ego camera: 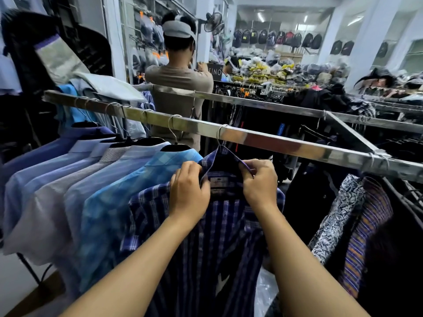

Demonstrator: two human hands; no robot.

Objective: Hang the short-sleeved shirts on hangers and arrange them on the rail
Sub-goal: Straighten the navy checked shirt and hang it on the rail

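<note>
A dark blue plaid short-sleeved shirt (219,225) hangs on a hanger whose wire hook (220,136) sits over the metal rail (286,145). My left hand (188,191) grips the left side of its collar. My right hand (258,184) pinches the right collar tip. To the left on the same rail hang several shirts on black hangers: a light blue checked one (119,202) right beside the plaid shirt, then pale blue and grey ones (45,179).
Patterned shirts (350,213) hang at the right on a crossing rail (350,131). A person (180,83) stands behind the rail with their back to me. More racks of dark clothes, piles of bagged goods and backpacks fill the background.
</note>
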